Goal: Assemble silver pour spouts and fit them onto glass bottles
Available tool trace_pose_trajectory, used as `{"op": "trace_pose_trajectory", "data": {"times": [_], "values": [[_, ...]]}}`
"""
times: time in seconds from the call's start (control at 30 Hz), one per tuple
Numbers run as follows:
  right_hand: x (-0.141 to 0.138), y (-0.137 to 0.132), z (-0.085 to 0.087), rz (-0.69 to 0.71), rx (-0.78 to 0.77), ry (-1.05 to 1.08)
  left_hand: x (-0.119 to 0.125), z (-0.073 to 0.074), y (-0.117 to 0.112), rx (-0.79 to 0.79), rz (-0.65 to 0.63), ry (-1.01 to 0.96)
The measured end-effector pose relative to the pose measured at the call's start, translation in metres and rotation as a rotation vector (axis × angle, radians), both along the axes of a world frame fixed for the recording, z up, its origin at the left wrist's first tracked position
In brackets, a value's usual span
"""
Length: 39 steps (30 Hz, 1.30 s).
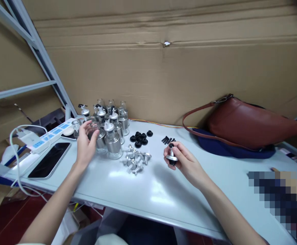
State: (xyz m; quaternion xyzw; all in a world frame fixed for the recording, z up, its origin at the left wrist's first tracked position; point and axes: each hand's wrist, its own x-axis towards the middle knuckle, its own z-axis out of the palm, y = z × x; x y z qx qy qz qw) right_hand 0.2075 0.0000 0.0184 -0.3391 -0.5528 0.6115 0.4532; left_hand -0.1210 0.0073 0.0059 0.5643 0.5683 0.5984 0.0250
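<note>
My left hand (86, 143) is at the left side of a cluster of glass bottles with silver metal bands. Its thumb and fingers are apart, by the top of an uncapped bottle (101, 140); whether they touch it I cannot tell. Beside it stands a banded bottle (113, 144) fitted with a silver cap. Over the table, my right hand (186, 161) pinches a silver bottle cap (172, 158) with black parts above and below its disc. Between the hands lie a pile of silver cap pieces (136, 160), several black stoppers (139, 137) and small black levers (167, 140).
A phone (49, 160) and a white power strip (53, 135) with a looping white cable lie on the left. A brown leather bag (242, 124) rests on dark blue cloth at the back right. Cardboard (138, 75) walls the back; a metal frame (44, 64) stands left.
</note>
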Motion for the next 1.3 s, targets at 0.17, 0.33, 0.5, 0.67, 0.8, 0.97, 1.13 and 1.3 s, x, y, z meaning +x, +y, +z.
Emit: {"op": "trace_pose_trajectory", "data": {"times": [0.17,0.33,0.5,0.67,0.8,0.97,1.13,1.3], "values": [[0.012,-0.021,0.007,-0.146,0.152,-0.038,0.011,0.005,-0.025,0.276,0.097,-0.03],[0.02,-0.043,0.022,-0.366,0.307,-0.114,0.042,0.02,-0.061,0.45,-0.033,-0.068],[0.01,-0.064,0.031,-0.484,0.398,-0.07,0.11,0.014,-0.076,0.255,-0.463,-0.018],[0.005,-0.07,0.04,-0.599,0.483,-0.006,0.162,-0.005,-0.069,0.095,-0.692,-0.053],[0.003,-0.064,0.044,-0.588,0.519,0.01,0.181,-0.009,-0.065,0.023,-0.801,-0.128],[-0.002,-0.057,0.041,-0.539,0.551,-0.053,0.186,-0.004,-0.064,0.062,-0.94,-0.138],[0.001,-0.054,0.037,-0.461,0.669,-0.193,0.18,-0.002,-0.061,0.032,-0.967,-0.048],[0.009,-0.051,0.031,-0.398,0.72,-0.252,0.176,0.001,-0.058,0.03,-0.962,0.028]]}}
